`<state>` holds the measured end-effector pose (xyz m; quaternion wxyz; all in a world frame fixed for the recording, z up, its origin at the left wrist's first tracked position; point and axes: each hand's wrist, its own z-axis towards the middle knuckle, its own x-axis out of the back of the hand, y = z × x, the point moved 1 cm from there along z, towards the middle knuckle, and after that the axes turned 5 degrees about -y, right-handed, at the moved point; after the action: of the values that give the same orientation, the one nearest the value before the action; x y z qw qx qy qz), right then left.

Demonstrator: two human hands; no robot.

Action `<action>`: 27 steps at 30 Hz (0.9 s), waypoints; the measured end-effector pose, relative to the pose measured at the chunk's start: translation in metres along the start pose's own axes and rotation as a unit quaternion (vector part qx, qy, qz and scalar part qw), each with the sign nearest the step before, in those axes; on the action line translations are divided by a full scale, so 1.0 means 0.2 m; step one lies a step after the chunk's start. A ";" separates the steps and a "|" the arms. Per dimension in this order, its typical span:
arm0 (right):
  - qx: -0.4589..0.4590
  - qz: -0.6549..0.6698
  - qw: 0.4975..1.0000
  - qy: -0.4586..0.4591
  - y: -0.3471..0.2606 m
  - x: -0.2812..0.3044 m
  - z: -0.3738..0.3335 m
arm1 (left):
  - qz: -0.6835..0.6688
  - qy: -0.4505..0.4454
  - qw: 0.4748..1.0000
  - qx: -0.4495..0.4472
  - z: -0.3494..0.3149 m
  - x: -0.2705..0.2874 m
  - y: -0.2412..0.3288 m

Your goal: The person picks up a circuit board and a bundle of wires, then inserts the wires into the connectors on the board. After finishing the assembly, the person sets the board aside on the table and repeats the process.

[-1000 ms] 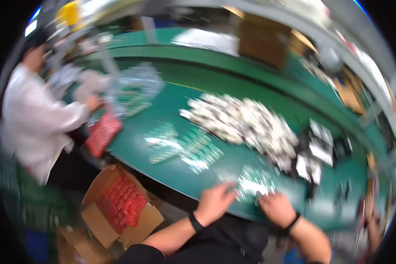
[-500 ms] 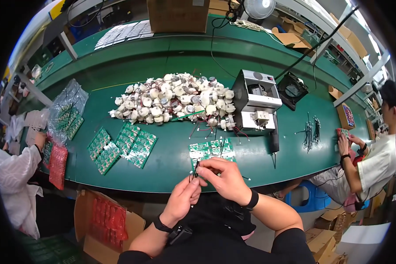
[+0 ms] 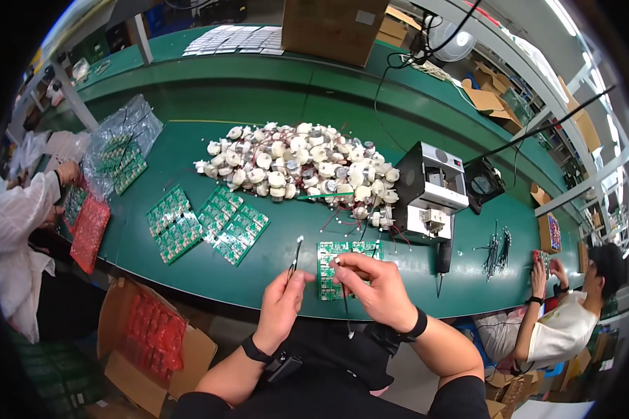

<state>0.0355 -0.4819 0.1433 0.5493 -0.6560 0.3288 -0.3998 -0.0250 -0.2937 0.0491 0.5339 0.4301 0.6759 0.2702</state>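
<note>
My left hand [image 3: 282, 302] is closed on a short black cable [image 3: 297, 253], whose white plug points up past the fingertips. Just right of it, my right hand [image 3: 379, 292] pinches another black cable [image 3: 347, 311]. One white end shows at its fingertips, and the other dangles toward my lap. Under the right hand lies a green circuit board panel [image 3: 326, 283], partly hidden by the fingers. Two more green board panels [image 3: 174, 223] [image 3: 233, 225] lie on the table to the left.
A heap of white motors with wires [image 3: 293, 164] fills the middle back. Right of it stand a black-and-silver machine [image 3: 433, 199], an electric screwdriver [image 3: 444, 257] and a bunch of black cables [image 3: 497, 253]. Co-workers sit at both sides. A carton [image 3: 196, 356] holds red-wrapped packs.
My hands have moved apart, each now with its own black cable; before, they were together at the cables. The view has shifted, so the table contents sit lower and farther right.
</note>
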 end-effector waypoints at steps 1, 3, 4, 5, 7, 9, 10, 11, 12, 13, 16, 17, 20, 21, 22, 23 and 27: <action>-0.027 -0.049 0.998 -0.028 -0.01 0.02 0.01 | -0.005 0.004 1.000 0.001 0.01 0.00 0.01; 0.017 -0.107 0.993 -0.041 -0.01 0.04 0.02 | 0.056 -0.012 0.996 -0.062 0.03 -0.07 0.12; 0.064 -0.162 0.983 -0.049 0.00 0.05 0.03 | 0.086 -0.020 0.992 -0.093 0.03 -0.09 0.14; 0.114 -0.218 0.968 -0.056 0.00 0.05 0.04 | 0.083 -0.017 0.992 -0.093 0.04 -0.09 0.13; 0.094 -0.220 0.970 -0.052 -0.01 0.04 0.03 | 0.107 -0.028 0.989 -0.095 0.06 -0.09 0.09; 0.055 -0.220 0.973 -0.038 -0.01 0.03 0.03 | 0.115 -0.030 0.988 -0.094 0.06 -0.10 0.06; 0.052 -0.221 0.973 -0.041 0.00 0.03 0.03 | 0.142 -0.015 0.984 -0.101 0.06 -0.10 0.05; 0.083 -0.267 0.959 -0.038 0.01 0.05 0.05 | 0.169 0.001 0.980 -0.108 0.06 -0.10 0.04; 0.114 -0.312 0.943 -0.036 0.02 0.06 0.06 | 0.197 0.018 0.974 -0.115 0.05 -0.11 0.03; 0.146 -0.355 0.923 -0.034 0.03 0.08 0.08 | 0.194 0.022 0.974 -0.114 0.04 -0.09 0.01; 0.208 -0.491 0.844 -0.066 0.08 0.19 0.24 | 0.522 -0.038 0.790 -0.318 -0.01 -0.04 -0.06; 0.206 -0.491 0.843 -0.071 0.10 0.21 0.30 | 0.520 -0.036 0.793 -0.315 0.00 -0.03 -0.07; 0.212 -0.559 0.778 -0.192 0.16 0.25 0.42 | 0.585 -0.120 0.707 -0.380 0.02 -0.02 -0.10; 0.210 -0.559 0.777 -0.198 0.17 0.26 0.45 | 0.582 -0.116 0.711 -0.377 0.03 -0.02 -0.11; 0.220 -0.560 0.771 -0.207 0.20 0.26 0.48 | 0.595 -0.116 0.704 -0.369 0.04 -0.02 -0.12; 0.228 -0.562 0.765 -0.215 0.22 0.26 0.51 | 0.608 -0.117 0.698 -0.361 0.04 -0.02 -0.13; 0.237 -0.550 0.766 -0.232 0.22 0.24 0.54 | 0.639 -0.109 0.678 -0.346 0.05 -0.01 -0.15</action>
<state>0.1529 -0.4819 0.0997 0.4327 -0.6463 -0.3314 -0.5340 -0.0243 -0.3112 0.0221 0.4117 0.5681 0.0314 0.7119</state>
